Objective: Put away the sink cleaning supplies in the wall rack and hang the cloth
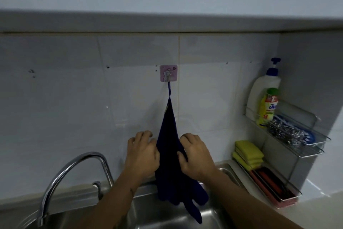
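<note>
A dark blue cloth (169, 156) hangs by its loop from a pink sticker hook (168, 73) on the white tiled wall, its lower end dangling over the sink. My left hand (142, 151) presses against the cloth's left edge and my right hand (194, 156) pinches its right edge. The wire wall rack (313, 147) on the right holds a white pump bottle (264, 89), a yellow detergent bottle (267, 108) and a steel scourer (285, 132) on its upper shelf. Yellow sponges (247, 151) sit on its lower shelf.
A curved chrome tap (74, 169) stands at the left over the steel sink (148, 214). A pink tray (274, 189) lies under the rack's lower shelf. A deep white ledge (167, 18) overhangs the tiled wall above.
</note>
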Tool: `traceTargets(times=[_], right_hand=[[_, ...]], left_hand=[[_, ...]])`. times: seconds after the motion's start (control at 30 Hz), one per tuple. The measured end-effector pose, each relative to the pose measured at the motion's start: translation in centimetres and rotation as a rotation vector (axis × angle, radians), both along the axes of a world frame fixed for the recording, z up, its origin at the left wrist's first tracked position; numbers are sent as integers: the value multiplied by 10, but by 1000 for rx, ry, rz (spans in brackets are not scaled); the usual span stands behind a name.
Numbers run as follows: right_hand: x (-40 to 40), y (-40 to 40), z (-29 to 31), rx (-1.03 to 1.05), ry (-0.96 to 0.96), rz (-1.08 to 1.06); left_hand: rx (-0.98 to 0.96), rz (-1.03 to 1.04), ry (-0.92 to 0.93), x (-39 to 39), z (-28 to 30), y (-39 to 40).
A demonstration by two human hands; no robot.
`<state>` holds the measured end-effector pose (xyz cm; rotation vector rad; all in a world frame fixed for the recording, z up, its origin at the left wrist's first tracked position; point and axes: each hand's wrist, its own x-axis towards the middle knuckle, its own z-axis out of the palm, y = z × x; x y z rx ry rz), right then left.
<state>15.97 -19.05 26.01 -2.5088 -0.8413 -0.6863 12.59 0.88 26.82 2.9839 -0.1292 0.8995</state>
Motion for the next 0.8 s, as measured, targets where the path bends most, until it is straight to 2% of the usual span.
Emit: traceTargets(times=[0.2, 0.37, 0.63, 0.8], right_hand=[[7, -41, 7, -184, -114, -222], [6, -56, 12, -310, -78, -297], [4, -69, 4, -301, 41, -361], [7, -67, 2, -206, 140, -373]], left_hand=[[18, 114, -52, -11, 9, 42], [96, 65, -119, -17, 19, 50], [99, 97, -22, -24, 19, 52], [74, 138, 50, -23, 26, 51]])
